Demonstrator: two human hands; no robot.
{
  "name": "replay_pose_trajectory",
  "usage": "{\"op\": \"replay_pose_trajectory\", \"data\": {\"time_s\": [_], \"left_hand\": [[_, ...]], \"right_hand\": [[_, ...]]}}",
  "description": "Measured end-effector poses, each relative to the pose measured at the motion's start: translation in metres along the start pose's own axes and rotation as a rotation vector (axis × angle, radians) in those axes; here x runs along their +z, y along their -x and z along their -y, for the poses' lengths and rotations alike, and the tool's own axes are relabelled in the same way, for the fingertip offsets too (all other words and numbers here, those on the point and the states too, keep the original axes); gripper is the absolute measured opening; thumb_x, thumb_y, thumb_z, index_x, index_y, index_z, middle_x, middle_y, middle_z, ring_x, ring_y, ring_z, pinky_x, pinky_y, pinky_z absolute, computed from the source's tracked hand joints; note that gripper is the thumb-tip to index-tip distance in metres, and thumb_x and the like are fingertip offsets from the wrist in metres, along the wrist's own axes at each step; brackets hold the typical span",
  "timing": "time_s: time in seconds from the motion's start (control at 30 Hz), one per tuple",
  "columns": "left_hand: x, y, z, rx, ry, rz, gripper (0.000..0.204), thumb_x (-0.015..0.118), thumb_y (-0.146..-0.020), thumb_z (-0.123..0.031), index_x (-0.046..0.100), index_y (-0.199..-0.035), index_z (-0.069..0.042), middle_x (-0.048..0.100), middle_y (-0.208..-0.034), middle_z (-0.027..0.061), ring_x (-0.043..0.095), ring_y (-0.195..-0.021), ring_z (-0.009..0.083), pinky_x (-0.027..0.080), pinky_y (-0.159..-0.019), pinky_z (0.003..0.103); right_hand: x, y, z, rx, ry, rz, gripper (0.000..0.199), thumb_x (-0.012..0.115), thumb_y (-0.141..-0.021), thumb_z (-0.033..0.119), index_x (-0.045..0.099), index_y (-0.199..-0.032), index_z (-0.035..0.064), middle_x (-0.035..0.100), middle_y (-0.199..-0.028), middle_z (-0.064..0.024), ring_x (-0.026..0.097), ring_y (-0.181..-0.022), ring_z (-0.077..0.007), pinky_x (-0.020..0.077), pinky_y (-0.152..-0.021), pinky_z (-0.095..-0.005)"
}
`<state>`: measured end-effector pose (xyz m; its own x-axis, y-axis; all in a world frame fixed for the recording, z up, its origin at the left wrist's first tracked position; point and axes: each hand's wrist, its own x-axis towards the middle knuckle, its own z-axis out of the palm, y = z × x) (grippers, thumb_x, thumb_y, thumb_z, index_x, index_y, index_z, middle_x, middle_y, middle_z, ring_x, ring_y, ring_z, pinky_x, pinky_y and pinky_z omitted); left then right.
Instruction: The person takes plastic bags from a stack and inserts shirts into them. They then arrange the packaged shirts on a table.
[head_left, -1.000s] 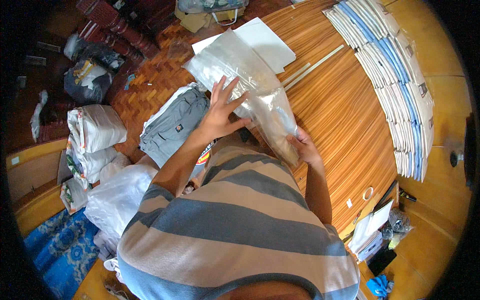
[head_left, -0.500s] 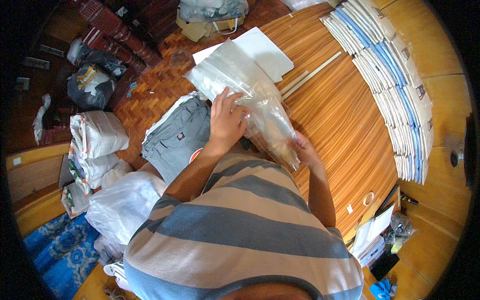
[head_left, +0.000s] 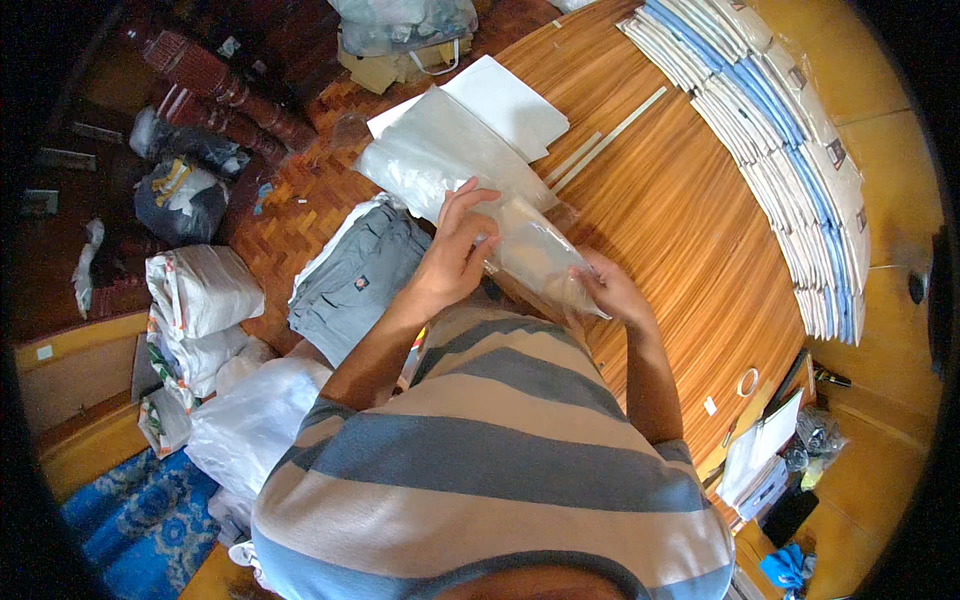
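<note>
A clear plastic bag (head_left: 535,245) stretches between my hands in front of my body, at the near edge of the wooden table. My left hand (head_left: 458,250) is at the bag's left side, fingers bent around its edge. At the bag's lower right end, my right hand (head_left: 614,288) pinches the plastic between thumb and fingers. Beyond my left hand lies a pile of clear plastic bags (head_left: 425,145), partly over white sheets (head_left: 510,105). Folded grey trousers (head_left: 355,275) with a small dark label lie left of my left forearm.
Long rows of folded white and blue packets (head_left: 765,150) line the right of the wooden table (head_left: 690,250). Two pale strips (head_left: 610,140) and a tape ring (head_left: 747,381) lie on it. White sacks (head_left: 205,290) and a plastic bundle (head_left: 255,410) stand at left.
The crumpled plastic between my hands now lies flatter and smoother. My right hand has shifted slightly, and my left fingers have curled more. The whole view has turned a little.
</note>
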<state>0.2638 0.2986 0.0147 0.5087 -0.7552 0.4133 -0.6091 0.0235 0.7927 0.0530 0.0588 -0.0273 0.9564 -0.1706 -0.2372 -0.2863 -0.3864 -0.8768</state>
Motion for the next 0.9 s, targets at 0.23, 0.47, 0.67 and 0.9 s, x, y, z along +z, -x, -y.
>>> {"op": "replay_pose_trajectory", "data": {"time_s": [0.23,0.47,0.67,0.9], "left_hand": [[-0.001,0.006,-0.007,0.026,-0.123,0.043,0.013,0.069,-0.090,-0.001,0.063,-0.100,-0.004,0.040,-0.152,0.0214,0.027,-0.149,0.0489,0.020,-0.122,0.058],[0.001,0.016,-0.004,0.016,-0.117,0.046,0.020,0.076,-0.087,-0.007,0.066,-0.105,-0.004,0.046,-0.149,0.0214,0.036,-0.146,0.0471,0.023,-0.122,0.058],[-0.029,0.009,0.023,-0.035,-0.381,0.144,0.056,0.078,-0.084,-0.029,0.063,-0.135,-0.013,0.050,-0.154,0.0110,0.036,-0.150,0.0335,0.023,-0.123,0.057],[-0.008,0.004,0.027,-0.100,-0.293,0.031,0.066,0.082,-0.084,-0.037,0.060,-0.141,-0.012,0.060,-0.144,0.0087,0.040,-0.147,0.0335,0.021,-0.123,0.057]], "right_hand": [[0.014,-0.014,-0.022,0.154,-0.412,0.069,0.038,0.061,-0.105,0.020,0.057,-0.139,0.0032,0.067,-0.122,-0.0026,0.061,-0.108,-0.0150,0.0494,-0.097,-0.0319],[0.042,-0.020,-0.066,0.228,-0.789,0.087,0.045,0.066,-0.102,0.018,0.053,-0.144,0.0061,0.066,-0.124,-0.0014,0.060,-0.110,-0.0118,0.0499,-0.096,-0.0293],[0.038,-0.014,-0.072,0.179,-0.911,0.054,0.050,0.065,-0.102,0.018,0.049,-0.149,0.0059,0.064,-0.132,-0.0017,0.060,-0.114,-0.0125,0.0497,-0.099,-0.0313],[0.058,-0.018,-0.080,0.136,-0.863,0.015,0.048,0.063,-0.104,0.022,0.050,-0.147,0.0048,0.063,-0.130,-0.0014,0.059,-0.115,-0.0140,0.0485,-0.100,-0.0330]]}}
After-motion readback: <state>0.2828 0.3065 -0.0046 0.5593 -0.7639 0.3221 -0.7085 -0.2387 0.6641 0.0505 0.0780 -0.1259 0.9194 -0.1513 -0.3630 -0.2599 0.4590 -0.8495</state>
